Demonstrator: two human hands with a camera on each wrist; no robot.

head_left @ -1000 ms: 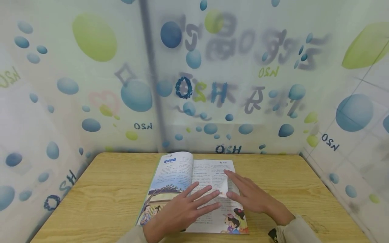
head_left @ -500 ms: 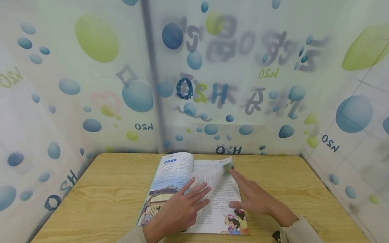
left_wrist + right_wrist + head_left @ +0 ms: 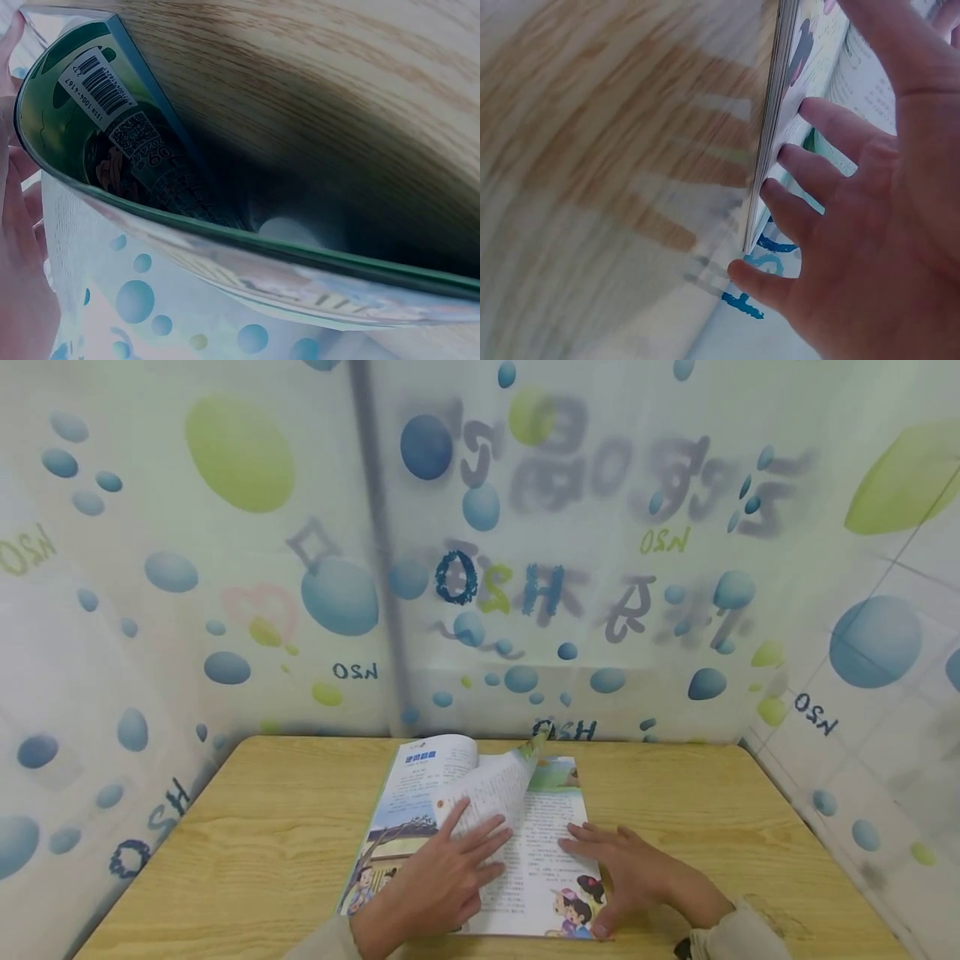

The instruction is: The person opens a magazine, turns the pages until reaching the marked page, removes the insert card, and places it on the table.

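An open magazine (image 3: pixel 558 893) with printed text and cartoon pictures lies on a wooden table. One of its right-hand pages (image 3: pixel 487 789) is lifted and curls over to the left, its upper corner standing up. My left hand (image 3: pixel 442 877) touches this curling page with its fingers extended. On the magazine's right side, my right hand (image 3: pixel 637 872) rests spread, fingertips on the page and thumb by the lower right corner. The left wrist view shows the bent green cover (image 3: pixel 67 82) with a barcode. Fingers (image 3: pixel 802 169) of the right hand reach over the page edges in the right wrist view.
The wooden table (image 3: pixel 255 827) extends on both sides of the magazine. A pale curtain (image 3: pixel 637 610) printed with blue and green drops hangs behind it and along both sides.
The right-hand page has risen and folded leftward, uncovering a page with a green picture at its top. My right hand has moved down along the magazine's right edge; the left shifted slightly.
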